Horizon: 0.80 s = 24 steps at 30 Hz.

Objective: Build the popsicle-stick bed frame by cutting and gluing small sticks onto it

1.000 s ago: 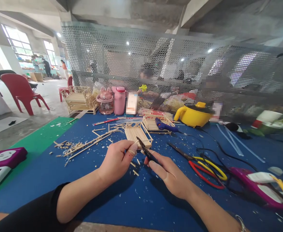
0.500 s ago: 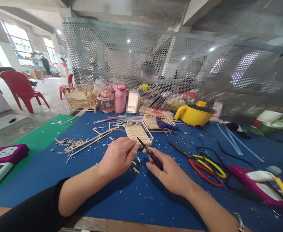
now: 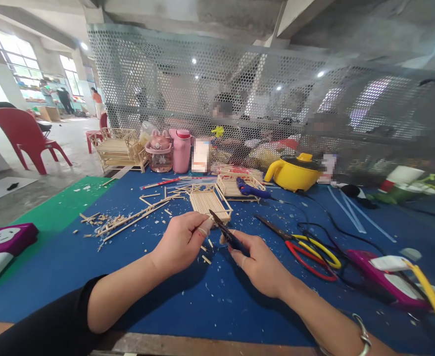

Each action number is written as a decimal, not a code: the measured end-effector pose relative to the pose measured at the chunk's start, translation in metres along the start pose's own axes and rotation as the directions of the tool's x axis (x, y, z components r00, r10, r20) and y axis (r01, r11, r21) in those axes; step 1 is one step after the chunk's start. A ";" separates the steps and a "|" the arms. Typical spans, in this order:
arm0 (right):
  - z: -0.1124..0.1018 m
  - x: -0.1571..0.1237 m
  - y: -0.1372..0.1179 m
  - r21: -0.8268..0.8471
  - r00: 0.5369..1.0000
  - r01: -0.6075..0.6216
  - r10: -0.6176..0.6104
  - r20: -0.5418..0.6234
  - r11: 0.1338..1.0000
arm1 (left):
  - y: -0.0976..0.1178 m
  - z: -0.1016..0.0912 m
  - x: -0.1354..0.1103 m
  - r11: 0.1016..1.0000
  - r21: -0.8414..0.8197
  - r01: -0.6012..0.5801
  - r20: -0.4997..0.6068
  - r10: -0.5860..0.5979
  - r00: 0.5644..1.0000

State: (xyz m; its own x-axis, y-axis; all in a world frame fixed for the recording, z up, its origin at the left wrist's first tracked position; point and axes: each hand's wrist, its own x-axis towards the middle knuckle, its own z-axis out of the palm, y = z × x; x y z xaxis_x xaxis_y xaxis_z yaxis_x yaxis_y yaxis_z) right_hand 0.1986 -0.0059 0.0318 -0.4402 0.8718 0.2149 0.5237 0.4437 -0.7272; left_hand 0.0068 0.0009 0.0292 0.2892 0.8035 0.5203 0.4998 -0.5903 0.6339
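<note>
My left hand (image 3: 182,240) is closed in a pinch on a small pale wooden stick (image 3: 210,217), mostly hidden by the fingers. Wrapped around the handle of a dark, pointed knife (image 3: 225,230) is my right hand (image 3: 260,259). The blade points up and left, its tip close to the left fingertips; whether it touches the stick, I cannot tell. Just beyond both hands lies a small frame of wooden sticks (image 3: 208,201). Short cut stick pieces (image 3: 206,259) lie on the blue mat (image 3: 202,306) between the hands.
Scissors with red and yellow handles (image 3: 312,254) lie right, near cords and a purple device (image 3: 388,279). A blue glue gun (image 3: 252,189) rests on another stick frame. Loose sticks and scraps (image 3: 128,221) lie left. Behind stand a pink bottle (image 3: 182,151) and yellow pot (image 3: 295,173).
The knife has turned slightly, so its blade looks broader, and my right fingers have shifted on it. My left hand keeps its pinch. The whole view has moved a little.
</note>
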 end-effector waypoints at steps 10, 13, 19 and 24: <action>-0.004 0.003 0.010 0.091 0.997 -0.042 0.035 0.074 0.995 | -0.002 0.003 0.000 0.990 -0.101 0.102 0.024 -0.100 0.995; -0.005 0.002 0.003 0.024 0.999 0.020 -0.021 0.044 1.000 | -0.004 0.002 0.000 0.988 -0.110 0.106 0.035 -0.103 0.994; -0.002 0.000 0.002 -0.020 0.996 0.064 -0.062 0.070 0.998 | -0.002 -0.003 0.001 0.996 -0.082 -0.023 0.079 0.030 0.996; -0.001 0.000 0.007 0.030 0.992 0.058 -0.061 0.107 0.998 | -0.001 -0.005 -0.001 0.997 -0.066 -0.048 0.077 0.053 0.996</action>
State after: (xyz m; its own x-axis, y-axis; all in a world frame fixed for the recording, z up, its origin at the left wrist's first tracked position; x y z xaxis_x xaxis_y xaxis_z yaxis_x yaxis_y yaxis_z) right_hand 0.2031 -0.0025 0.0270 -0.5469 0.8158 0.1880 0.4754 0.4875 -0.7324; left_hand 0.0021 0.0007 0.0306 0.3767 0.7749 0.5076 0.4301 -0.6316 0.6450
